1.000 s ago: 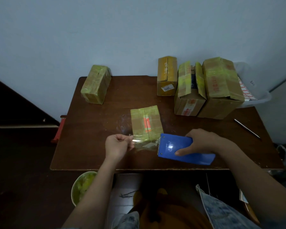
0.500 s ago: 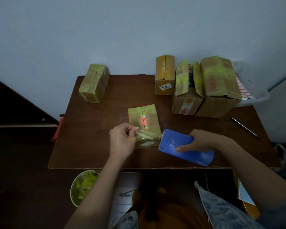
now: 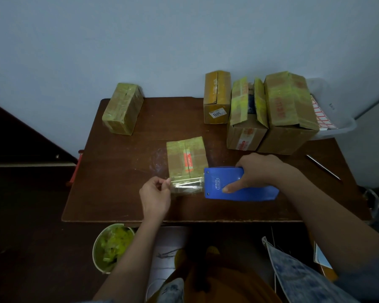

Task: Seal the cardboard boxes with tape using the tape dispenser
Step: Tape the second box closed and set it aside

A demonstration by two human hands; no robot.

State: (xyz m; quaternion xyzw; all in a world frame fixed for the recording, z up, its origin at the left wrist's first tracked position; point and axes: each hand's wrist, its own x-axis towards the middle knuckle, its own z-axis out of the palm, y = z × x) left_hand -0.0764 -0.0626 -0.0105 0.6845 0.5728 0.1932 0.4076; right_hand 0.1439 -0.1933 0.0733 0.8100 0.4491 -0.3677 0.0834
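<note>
The small cardboard box [image 3: 186, 159] lies near the middle of the table [image 3: 123, 193]. The left hand [image 3: 155, 196] pinches the free end of the clear tape [image 3: 187, 186], now further left than half a second ago, at the box's near-left corner. The right hand [image 3: 257, 171] grips the blue tape dispenser [image 3: 239, 184], now level beside the box's near-right corner.
</note>
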